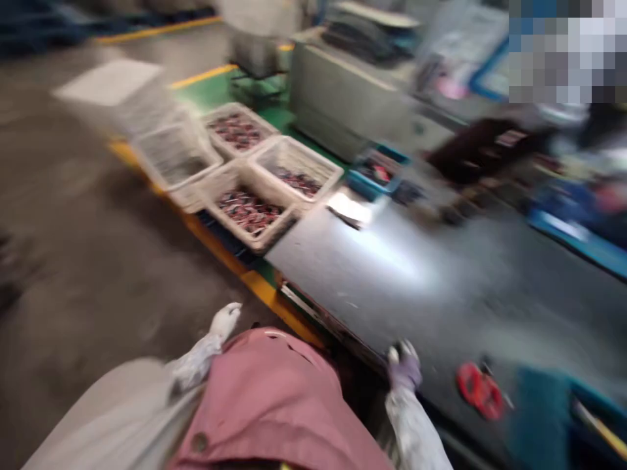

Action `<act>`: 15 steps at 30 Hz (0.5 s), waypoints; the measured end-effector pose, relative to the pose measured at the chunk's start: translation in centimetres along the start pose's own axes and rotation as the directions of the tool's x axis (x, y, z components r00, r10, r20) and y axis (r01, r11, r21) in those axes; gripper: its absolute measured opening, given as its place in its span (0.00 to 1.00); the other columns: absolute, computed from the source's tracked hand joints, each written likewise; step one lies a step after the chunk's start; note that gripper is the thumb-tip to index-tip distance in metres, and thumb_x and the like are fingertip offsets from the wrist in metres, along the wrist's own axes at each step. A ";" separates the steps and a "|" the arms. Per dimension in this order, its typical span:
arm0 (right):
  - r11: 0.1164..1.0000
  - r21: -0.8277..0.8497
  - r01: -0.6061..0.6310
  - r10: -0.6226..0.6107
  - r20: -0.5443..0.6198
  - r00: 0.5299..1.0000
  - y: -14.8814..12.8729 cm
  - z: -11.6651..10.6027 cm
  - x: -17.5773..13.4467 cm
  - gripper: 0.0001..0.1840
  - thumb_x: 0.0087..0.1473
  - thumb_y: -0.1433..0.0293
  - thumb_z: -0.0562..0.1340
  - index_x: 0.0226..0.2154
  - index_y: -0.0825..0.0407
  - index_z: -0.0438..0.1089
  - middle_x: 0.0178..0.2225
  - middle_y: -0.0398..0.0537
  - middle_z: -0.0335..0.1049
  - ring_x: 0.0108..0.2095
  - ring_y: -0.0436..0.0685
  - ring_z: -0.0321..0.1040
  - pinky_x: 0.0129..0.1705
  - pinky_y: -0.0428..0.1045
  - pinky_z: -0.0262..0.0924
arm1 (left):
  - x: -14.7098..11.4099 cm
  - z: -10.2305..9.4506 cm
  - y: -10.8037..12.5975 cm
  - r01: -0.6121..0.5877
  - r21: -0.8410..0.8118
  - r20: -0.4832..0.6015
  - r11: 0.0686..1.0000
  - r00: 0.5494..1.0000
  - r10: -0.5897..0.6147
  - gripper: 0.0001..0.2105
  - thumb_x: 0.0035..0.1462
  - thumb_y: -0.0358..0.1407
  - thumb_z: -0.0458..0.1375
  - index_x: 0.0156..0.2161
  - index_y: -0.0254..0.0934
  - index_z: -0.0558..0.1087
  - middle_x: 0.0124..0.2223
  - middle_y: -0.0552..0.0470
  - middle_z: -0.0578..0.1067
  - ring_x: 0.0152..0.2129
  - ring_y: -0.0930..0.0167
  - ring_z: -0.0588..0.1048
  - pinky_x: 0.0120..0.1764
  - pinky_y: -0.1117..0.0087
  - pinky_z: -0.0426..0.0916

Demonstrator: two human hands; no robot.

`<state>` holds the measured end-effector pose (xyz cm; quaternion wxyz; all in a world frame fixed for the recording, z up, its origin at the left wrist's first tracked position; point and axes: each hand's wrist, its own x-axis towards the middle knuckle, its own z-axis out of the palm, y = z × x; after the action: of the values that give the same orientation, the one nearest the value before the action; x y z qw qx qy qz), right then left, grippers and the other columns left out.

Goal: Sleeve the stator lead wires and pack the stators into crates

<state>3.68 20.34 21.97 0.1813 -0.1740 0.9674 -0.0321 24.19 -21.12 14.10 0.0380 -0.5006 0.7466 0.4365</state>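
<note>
Resting on the dark surface [392,274] edge, gloved right hand [404,369] looks loosely curled, holding nothing, left hand [224,321] hangs free; red part [479,390] lies near right hand, so reach sideways, steady head first.

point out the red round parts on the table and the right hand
red round parts [479,390], head view, middle of the pair
right hand in a purple glove [404,367], head view, back of the hand

No legible text, label, brand, number or sign appears in the head view. Motion blur smears every surface, including the white crates [255,196], the grey cabinet [343,104] and the dark desk [401,274]; any markings there cannot be read.
</note>
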 end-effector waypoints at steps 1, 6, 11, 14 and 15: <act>0.993 0.076 -0.090 0.095 -0.070 0.993 0.1 0.8 0.1 0.26 0.53 0.64 0.56 0.54 0.44 0.71 0.55 0.55 0.70 0.56 0.68 0.67 0.50 0.65 0.68 | 1.1 1.0 2.1 -0.074 0.029 0.071 0.997 0.995 0.071 0.11 0.59 0.34 0.55 0.44 0.36 0.76 0.46 0.46 0.80 0.45 0.66 0.77 0.52 0.62 0.71; 0.857 0.408 -0.315 0.460 -0.332 0.823 6.8 5.5 1.8 0.21 0.54 0.73 0.55 0.49 0.54 0.73 0.55 0.58 0.70 0.56 0.58 0.67 0.61 0.56 0.61 | 2.3 10.5 14.0 -0.393 0.027 0.306 0.919 0.878 0.367 0.19 0.54 0.41 0.52 0.46 0.36 0.77 0.44 0.46 0.81 0.43 0.63 0.79 0.51 0.63 0.72; 0.759 0.586 -0.284 0.589 -0.431 0.684 12.9 6.9 -0.5 0.20 0.55 0.73 0.56 0.49 0.52 0.74 0.53 0.54 0.72 0.55 0.57 0.69 0.61 0.54 0.62 | -3.7 20.8 22.6 -0.539 -0.062 0.435 0.840 0.743 0.508 0.17 0.51 0.41 0.55 0.43 0.37 0.78 0.45 0.47 0.81 0.45 0.64 0.78 0.53 0.64 0.70; 0.704 0.631 -0.326 0.662 -0.416 0.624 16.4 6.1 -2.4 0.20 0.56 0.71 0.57 0.50 0.54 0.73 0.55 0.56 0.71 0.56 0.58 0.68 0.62 0.56 0.60 | -5.6 25.6 25.7 -0.578 -0.008 0.449 0.816 0.727 0.520 0.18 0.51 0.39 0.56 0.46 0.37 0.77 0.47 0.46 0.80 0.47 0.65 0.77 0.56 0.65 0.68; 0.686 0.637 -0.352 0.685 -0.402 0.608 17.6 5.8 -2.8 0.20 0.56 0.71 0.57 0.50 0.54 0.73 0.54 0.56 0.71 0.56 0.59 0.68 0.63 0.56 0.60 | -5.8 26.9 26.5 -0.585 0.012 0.449 0.811 0.728 0.519 0.18 0.51 0.39 0.56 0.46 0.37 0.77 0.48 0.46 0.80 0.48 0.64 0.76 0.56 0.64 0.68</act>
<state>2.54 37.83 15.32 -0.1035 0.1995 0.9340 -0.2776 -3.84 4.63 16.65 0.1058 -0.1434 0.8659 0.4674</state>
